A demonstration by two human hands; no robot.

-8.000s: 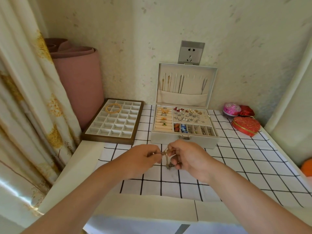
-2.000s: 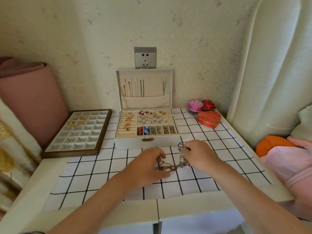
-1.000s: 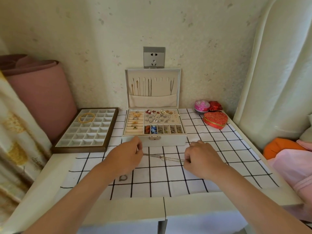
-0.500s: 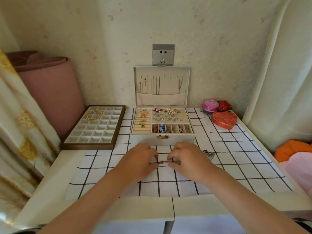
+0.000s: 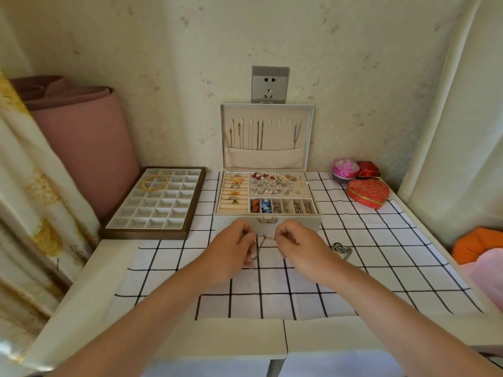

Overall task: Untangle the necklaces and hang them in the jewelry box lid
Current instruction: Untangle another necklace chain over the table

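A thin gold necklace chain (image 5: 265, 238) is stretched between my two hands, just in front of the white jewelry box (image 5: 288, 227). My left hand (image 5: 234, 248) pinches one end and my right hand (image 5: 295, 247) pinches the other; a loop of chain hangs down between them. The box's upright lid (image 5: 266, 137) holds several chains on its hooks above a fabric pocket. A second, silver necklace (image 5: 341, 250) lies in a heap on the checked cloth to the right of my right hand.
A brown compartment tray (image 5: 155, 204) with a gold bangle stands left of the box. A red heart-shaped box (image 5: 367, 193) and a pink round box (image 5: 345, 167) sit at the back right. A pink roll leans at the left wall, a curtain hangs beside it.
My hands have risen from the cloth towards the box front and moved slightly apart, lifting the gold chain. The silver necklace stays on the cloth to the right.
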